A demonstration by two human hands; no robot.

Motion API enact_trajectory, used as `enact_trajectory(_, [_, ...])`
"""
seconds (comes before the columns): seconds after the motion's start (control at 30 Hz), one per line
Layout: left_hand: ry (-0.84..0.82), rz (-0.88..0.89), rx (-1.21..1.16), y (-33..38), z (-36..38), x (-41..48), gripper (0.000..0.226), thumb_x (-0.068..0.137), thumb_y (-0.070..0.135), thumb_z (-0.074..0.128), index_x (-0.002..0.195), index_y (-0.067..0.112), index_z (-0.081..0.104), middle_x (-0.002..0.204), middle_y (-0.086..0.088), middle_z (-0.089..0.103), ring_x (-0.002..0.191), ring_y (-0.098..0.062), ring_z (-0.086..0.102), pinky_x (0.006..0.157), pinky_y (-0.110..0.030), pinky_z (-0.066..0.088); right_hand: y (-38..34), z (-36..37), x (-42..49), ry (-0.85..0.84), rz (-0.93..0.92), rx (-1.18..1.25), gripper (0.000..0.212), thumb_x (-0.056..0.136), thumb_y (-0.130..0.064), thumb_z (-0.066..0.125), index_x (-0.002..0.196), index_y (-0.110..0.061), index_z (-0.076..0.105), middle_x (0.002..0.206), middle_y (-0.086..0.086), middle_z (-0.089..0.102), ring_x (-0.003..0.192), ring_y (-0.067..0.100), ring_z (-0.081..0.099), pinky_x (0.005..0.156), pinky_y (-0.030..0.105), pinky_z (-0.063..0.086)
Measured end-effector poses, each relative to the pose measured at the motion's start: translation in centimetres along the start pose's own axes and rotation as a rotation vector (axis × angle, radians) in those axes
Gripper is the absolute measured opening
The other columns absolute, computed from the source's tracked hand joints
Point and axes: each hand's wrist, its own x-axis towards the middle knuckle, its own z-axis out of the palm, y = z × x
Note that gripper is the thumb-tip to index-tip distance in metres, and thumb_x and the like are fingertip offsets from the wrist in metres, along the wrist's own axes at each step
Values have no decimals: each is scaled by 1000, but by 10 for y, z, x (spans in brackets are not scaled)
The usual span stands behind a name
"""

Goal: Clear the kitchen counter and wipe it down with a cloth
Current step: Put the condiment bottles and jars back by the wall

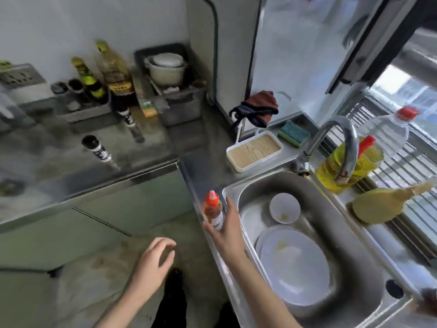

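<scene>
One L-shaped steel bench (153,143); sink (331,202) at right, white plate (295,263) inside; dark red cloth (260,107) hung behind sink; small bowl (285,210) beside plate; left hand (153,259) loosely spread, holding nothing; right hand (228,230) curled round orange-capped bottle (212,209) at sink's left rim.

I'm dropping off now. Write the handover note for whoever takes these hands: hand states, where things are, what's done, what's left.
Left hand: open, holding nothing, over the floor.
Right hand: holds the orange-capped bottle at the sink's left rim.
The bowl and plates lie in the sink.
Two black-capped shakers stand on the counter; the cloth hangs by the wall, untouched.
Left: clear the counter, then wipe.
</scene>
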Motion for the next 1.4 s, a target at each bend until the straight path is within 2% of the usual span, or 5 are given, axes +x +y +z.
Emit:
enact_trajectory(0.13, [57,-36,-16,-26,-31,20,14,82,18,58,96,16,61,98,9,56,94,3,50,84,-2,30,-10,28,20,113,9,8,42,83,-27,67,119,-23,46,111,1,56,96,13,55,84,31,46])
enact_trajectory(0.27, [128,-91,25,-71,-75,52,24,82,7,66,104,11,61,105,3,55,99,-14,55,88,-18,36,-34,51,35,191,26,53,20,86,-14,64,95,-26,51,89,4,58,74,-2,53,64,8,38])
enact_trajectory(0.9, [347,-275,-250,-179,-203,257,70,77,20,73,134,4,36,134,-13,47,122,-26,47,101,-37,37,-151,204,166,-9,35,-3,31,79,-21,72,98,-29,49,98,-7,60,89,7,58,71,24,44])
enact_trajectory(1.1, [394,-220,-263,-177,-198,272,54,80,18,71,127,8,47,123,-1,53,114,-13,49,91,-2,27,-154,218,191,-72,30,24,33,78,-25,72,99,-39,50,100,-12,61,92,6,58,81,31,47])
enact_trajectory(1.4, [661,-283,-238,-187,-252,279,37,77,19,73,110,19,56,98,15,60,94,0,54,80,-1,33,-186,263,244,-194,37,89,48,77,-27,73,110,-35,40,99,-16,59,87,-3,57,76,34,50])
